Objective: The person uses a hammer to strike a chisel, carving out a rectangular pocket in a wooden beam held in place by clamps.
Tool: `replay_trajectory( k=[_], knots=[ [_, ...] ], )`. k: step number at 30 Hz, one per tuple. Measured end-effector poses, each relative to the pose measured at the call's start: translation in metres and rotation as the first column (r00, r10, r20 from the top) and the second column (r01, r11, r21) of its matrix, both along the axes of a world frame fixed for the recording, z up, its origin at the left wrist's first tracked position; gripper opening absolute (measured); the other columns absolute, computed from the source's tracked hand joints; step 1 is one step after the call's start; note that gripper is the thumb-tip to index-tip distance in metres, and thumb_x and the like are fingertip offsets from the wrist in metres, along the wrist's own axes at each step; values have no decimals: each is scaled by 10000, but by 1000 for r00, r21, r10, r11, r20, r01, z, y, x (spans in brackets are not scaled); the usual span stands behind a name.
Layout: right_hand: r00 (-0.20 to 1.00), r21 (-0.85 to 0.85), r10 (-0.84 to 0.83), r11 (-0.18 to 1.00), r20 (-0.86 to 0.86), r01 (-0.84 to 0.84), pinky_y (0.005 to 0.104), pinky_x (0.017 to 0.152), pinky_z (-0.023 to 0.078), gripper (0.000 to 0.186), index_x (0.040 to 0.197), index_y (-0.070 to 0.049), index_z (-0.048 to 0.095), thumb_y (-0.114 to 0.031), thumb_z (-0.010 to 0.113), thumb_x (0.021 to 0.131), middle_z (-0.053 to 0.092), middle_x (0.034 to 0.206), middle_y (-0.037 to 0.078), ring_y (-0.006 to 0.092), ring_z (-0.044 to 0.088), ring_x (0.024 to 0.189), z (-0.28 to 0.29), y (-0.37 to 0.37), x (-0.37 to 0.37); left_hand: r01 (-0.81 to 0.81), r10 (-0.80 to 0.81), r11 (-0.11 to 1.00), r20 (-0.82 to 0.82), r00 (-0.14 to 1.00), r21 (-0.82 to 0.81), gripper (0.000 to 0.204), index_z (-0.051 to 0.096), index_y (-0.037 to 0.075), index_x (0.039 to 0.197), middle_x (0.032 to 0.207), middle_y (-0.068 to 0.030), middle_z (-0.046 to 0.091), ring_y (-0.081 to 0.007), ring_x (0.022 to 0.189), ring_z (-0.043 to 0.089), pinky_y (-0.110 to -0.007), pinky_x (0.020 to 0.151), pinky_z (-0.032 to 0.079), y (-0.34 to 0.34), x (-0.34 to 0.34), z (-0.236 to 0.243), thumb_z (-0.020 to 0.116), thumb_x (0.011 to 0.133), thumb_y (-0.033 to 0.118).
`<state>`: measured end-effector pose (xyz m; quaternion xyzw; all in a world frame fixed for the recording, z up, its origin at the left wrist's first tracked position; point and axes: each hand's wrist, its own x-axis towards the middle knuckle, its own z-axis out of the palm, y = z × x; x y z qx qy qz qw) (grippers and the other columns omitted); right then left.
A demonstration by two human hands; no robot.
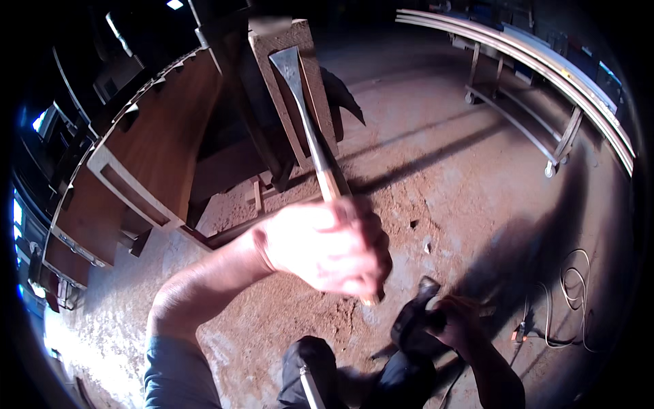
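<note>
My left hand [327, 249] is wrapped round the wooden handle of a chisel [306, 112], blurred at the knuckles. The chisel's long steel blade points away from me and flares to a broad edge. That edge lies in front of the end of a wooden beam [263, 75], near its top; whether it touches the wood I cannot tell. Low on the right, my right hand [455, 322] is in shadow with its fingers closed. What it grips is too dark to name.
Brown slatted wooden panels [153, 136] stand at the left. A wheeled cart [518, 112] carries long pale boards [538, 58] at the far right. Wood chips [327, 317] litter the floor around my feet. A pale cable [582, 293] lies coiled at the right.
</note>
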<state>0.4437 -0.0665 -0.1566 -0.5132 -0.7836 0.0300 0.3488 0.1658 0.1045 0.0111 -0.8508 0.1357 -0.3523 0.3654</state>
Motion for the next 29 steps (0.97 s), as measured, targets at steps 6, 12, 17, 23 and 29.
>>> replay_trajectory(
  k=[6,12,17,23,29],
  knots=[
    [784,-493,-561,778,-264,390,437,659,552,358,970,-33,661,-260,878,799,703,803,164,370,709,734,-4,-80,1,-9,-102,940,-306,946,-341,221,626,72,986,906,-51,588,-211,883,606,-320,836,517,-70,35,9,626,882,268],
    [528,-843,-844,351,-96,408,503,768,559,404,1065,-28,679,-402,741,926,718,940,235,429,713,911,55,-189,-30,-647,-328,171,-662,674,-743,210,638,95,1125,815,-116,662,-294,700,683,-408,610,545,-156,62,12,602,957,215],
    [408,-963,-902,-30,141,267,542,891,527,549,1162,5,620,-492,681,937,709,1050,282,451,686,1030,142,-274,-92,-896,-416,43,-824,385,-441,285,559,177,1219,863,-127,715,-383,826,724,-468,682,570,-211,31,47,626,985,325],
    [228,-973,-950,-186,215,140,537,857,535,545,1115,-6,613,-523,645,945,717,1004,245,435,699,985,252,-378,-192,-920,-540,204,-822,179,-334,394,544,128,1289,1233,-170,693,-432,1111,667,-524,926,537,-246,-21,34,602,973,356],
    [-43,-968,-969,-247,245,45,540,920,512,545,1141,-24,614,-531,641,943,719,1020,246,422,696,1022,324,-448,-295,-607,-489,686,-872,23,-401,693,306,164,1588,1338,-234,502,-465,1208,561,-561,975,478,-257,20,33,589,956,156]
  ],
)
